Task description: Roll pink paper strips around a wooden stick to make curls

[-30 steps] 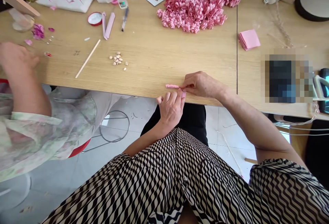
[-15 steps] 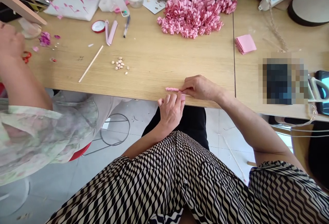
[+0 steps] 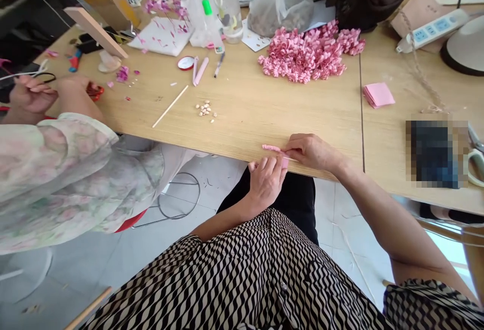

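Observation:
A small curled pink strip lies at the front edge of the wooden table, running in between my hands. My left hand has its fingers bent together on a flat pink piece at the table edge. Just right of it, my right hand pinches the strip's end beside a thin pale stick that is mostly hidden by the fingers. The two hands nearly touch. A large heap of curled pink pieces lies farther back.
Pale beads and a wooden stick lie left. Folded pink sheets, scissors and a power strip are right. Another person's hands are at far left, near a bottle and tape ring.
The view has shifted, so the table's things appear lower and farther right. The other person's hands have moved left off the table. My hands keep the same hold.

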`<act>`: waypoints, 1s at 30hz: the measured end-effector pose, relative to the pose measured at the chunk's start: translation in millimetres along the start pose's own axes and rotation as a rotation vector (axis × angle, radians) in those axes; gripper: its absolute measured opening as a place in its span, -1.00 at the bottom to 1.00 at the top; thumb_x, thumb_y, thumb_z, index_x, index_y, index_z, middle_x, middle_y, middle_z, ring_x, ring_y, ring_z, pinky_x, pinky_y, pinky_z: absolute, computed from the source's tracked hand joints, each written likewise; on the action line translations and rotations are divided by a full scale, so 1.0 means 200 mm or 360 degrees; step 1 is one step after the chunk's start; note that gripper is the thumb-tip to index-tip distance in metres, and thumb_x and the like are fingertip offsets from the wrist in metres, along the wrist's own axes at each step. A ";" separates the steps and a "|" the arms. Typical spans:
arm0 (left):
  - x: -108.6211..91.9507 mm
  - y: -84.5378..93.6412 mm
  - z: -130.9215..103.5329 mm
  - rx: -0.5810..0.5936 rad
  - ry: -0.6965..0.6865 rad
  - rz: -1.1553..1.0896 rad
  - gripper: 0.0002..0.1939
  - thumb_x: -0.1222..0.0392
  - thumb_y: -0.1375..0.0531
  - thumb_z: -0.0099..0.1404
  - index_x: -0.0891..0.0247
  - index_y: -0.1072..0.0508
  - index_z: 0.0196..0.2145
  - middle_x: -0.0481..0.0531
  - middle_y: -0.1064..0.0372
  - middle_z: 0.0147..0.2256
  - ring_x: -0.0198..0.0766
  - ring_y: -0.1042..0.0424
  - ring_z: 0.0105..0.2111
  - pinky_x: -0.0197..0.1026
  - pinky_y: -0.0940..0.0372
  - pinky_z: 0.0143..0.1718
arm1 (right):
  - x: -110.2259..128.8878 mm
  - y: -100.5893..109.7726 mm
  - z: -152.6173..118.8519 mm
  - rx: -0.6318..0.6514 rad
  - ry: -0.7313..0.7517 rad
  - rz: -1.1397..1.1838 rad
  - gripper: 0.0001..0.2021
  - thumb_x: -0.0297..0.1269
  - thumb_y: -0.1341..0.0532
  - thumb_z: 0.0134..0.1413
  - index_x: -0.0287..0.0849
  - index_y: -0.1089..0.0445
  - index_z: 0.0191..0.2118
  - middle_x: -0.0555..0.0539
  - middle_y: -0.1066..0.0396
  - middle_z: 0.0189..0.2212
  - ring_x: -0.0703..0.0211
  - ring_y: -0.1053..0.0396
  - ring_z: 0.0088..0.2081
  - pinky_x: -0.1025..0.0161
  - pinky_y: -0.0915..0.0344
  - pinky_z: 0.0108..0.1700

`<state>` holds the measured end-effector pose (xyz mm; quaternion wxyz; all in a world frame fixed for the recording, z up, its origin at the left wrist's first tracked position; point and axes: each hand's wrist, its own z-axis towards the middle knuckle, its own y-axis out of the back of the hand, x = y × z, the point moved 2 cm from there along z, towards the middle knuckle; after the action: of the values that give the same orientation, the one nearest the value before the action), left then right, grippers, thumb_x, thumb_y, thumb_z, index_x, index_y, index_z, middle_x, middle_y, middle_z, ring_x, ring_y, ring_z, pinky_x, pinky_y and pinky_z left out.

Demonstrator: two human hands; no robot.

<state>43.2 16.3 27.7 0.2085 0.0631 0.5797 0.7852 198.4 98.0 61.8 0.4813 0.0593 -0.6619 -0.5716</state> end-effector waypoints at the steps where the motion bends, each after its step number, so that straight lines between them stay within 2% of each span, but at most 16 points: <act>1: 0.00 0.00 0.00 -0.0004 0.0007 0.0006 -0.62 0.07 0.07 0.48 0.29 -0.36 0.09 0.10 -0.43 -0.27 -0.15 -0.32 -0.22 -0.06 -0.01 -0.24 | 0.00 0.00 0.00 -0.0009 0.0003 -0.0006 -0.75 -0.33 -0.09 0.23 -0.19 -0.53 -0.23 -0.09 -0.46 -0.36 0.26 -0.36 -0.33 0.31 -0.23 -0.27; 12: 0.00 0.01 -0.01 -0.0053 -0.0068 0.0004 -0.60 0.07 0.08 0.49 0.33 -0.34 0.10 0.08 -0.43 -0.25 -0.17 -0.32 -0.18 -0.04 -0.02 -0.21 | -0.03 -0.02 -0.01 0.0000 0.0006 -0.0099 -0.74 -0.31 -0.08 0.24 -0.19 -0.53 -0.24 -0.08 -0.43 -0.40 0.23 -0.36 -0.35 0.29 -0.24 -0.29; 25: 0.01 0.00 -0.01 0.0007 -0.0058 -0.0005 -0.56 0.02 0.07 0.48 0.33 -0.33 0.12 0.11 -0.44 -0.24 -0.15 -0.31 -0.20 -0.03 -0.04 -0.20 | -0.02 -0.03 -0.01 -0.0024 -0.0024 -0.0066 -0.73 -0.31 -0.06 0.24 -0.18 -0.53 -0.22 -0.10 -0.44 -0.36 0.22 -0.36 -0.33 0.28 -0.24 -0.27; 30: 0.02 -0.01 -0.01 -0.0005 -0.0051 -0.0022 -0.53 -0.01 0.09 0.47 0.31 -0.35 0.13 0.16 -0.43 -0.19 -0.07 -0.30 -0.15 -0.02 -0.04 -0.20 | 0.01 -0.02 -0.01 -0.0044 -0.0078 -0.0048 -0.73 -0.28 -0.07 0.24 -0.19 -0.52 -0.26 -0.10 -0.45 -0.35 0.22 -0.35 -0.31 0.27 -0.23 -0.23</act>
<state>39.9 16.5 24.6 0.2234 0.0713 0.5755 0.7835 197.0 94.5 59.6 0.4572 0.0485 -0.6644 -0.5892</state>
